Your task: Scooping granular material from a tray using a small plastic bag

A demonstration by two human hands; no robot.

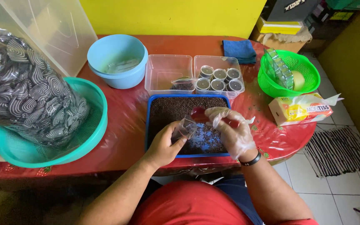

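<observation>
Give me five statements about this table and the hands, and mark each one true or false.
1. The right hand wears a clear plastic glove. True.
2. The left hand holds a metal fork. False: it holds a small clear cup.
3. The red spoon is in the right hand. True.
4. The blue tray is filled with water. False: it holds dark sprinkles.
5. The green basket sits on the floor. False: it sits on the red table.
</observation>
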